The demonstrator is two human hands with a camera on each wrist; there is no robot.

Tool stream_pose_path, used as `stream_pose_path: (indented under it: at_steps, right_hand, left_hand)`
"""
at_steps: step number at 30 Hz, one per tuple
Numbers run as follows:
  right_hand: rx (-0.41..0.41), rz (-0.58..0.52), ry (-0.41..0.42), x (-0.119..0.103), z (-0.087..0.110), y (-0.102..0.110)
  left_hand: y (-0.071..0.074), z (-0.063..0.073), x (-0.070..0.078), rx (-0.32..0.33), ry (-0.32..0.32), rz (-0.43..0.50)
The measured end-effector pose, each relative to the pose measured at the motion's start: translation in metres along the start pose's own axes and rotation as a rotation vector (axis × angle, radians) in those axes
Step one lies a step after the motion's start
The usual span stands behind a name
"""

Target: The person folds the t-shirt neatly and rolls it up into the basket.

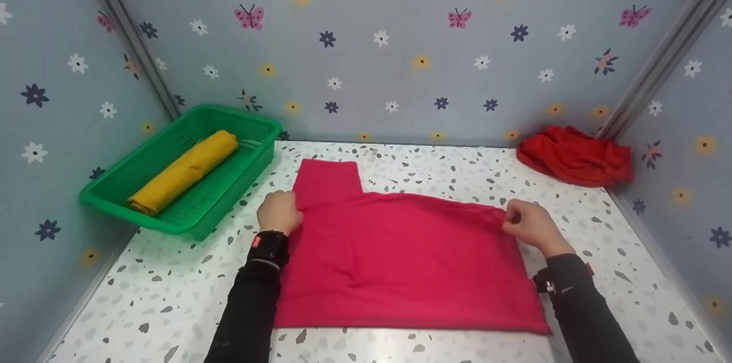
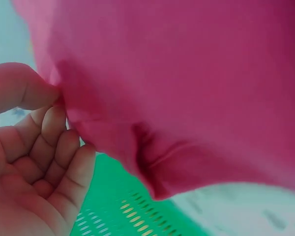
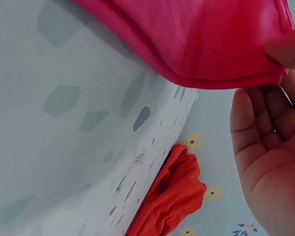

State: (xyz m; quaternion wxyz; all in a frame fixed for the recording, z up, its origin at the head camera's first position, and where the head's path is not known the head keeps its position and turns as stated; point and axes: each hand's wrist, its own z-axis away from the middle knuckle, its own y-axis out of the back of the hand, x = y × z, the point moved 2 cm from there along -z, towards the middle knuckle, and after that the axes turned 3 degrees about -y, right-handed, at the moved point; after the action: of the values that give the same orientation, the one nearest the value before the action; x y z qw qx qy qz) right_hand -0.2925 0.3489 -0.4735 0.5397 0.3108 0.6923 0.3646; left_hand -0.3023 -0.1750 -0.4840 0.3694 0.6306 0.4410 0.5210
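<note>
A pinkish-red folded garment (image 1: 412,260) lies spread across the middle of the table, with a squarish flap, perhaps a sleeve, sticking out at its upper left. My left hand (image 1: 278,212) pinches its left edge just below that flap; the left wrist view shows thumb and fingertips meeting on the cloth (image 2: 187,98). At the upper right corner, my right hand (image 1: 533,227) pinches the fabric between thumb and fingers. In the right wrist view that corner of the cloth (image 3: 221,54) is lifted off the table, its layered, stitched hem showing.
A green plastic basket (image 1: 214,220) stands at the left, holding a rolled yellow cloth (image 1: 186,171). At the back right corner lies a crumpled red cloth (image 1: 575,156). Flower-patterned panels (image 1: 394,14) wall in the speckled white table (image 1: 583,214) at the back and sides.
</note>
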Motion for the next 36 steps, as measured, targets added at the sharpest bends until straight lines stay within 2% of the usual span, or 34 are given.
stream_pose_path:
  at_steps: [3, 8, 11, 15, 19, 26, 36]
  right_hand:
    - [-0.007, -0.008, -0.002, -0.001, 0.0, 0.001]
    - [-0.003, -0.006, 0.002, -0.002, 0.001, 0.001]
    - [-0.005, -0.007, -0.006, -0.001, 0.002, 0.0]
    - [-0.016, -0.01, -0.007, 0.001, 0.002, -0.001]
    - [-0.029, -0.005, -0.012, 0.001, 0.002, -0.002]
    - [-0.046, -0.004, -0.025, 0.0, 0.002, -0.003]
    - [-0.041, 0.009, -0.016, -0.002, 0.002, -0.005]
  left_hand:
    - [0.008, 0.004, 0.006, 0.037, -0.044, -0.004]
    - [0.013, 0.017, 0.02, 0.054, -0.131, -0.051]
    - [0.012, 0.027, 0.031, 0.077, -0.202, -0.097]
    - [0.008, 0.044, 0.05, 0.14, -0.3, -0.173]
    - [0.002, 0.059, 0.068, 0.175, -0.363, -0.239]
    - [-0.013, 0.08, 0.09, 0.121, -0.398, -0.314]
    - [-0.025, 0.094, 0.093, 0.024, -0.391, -0.282]
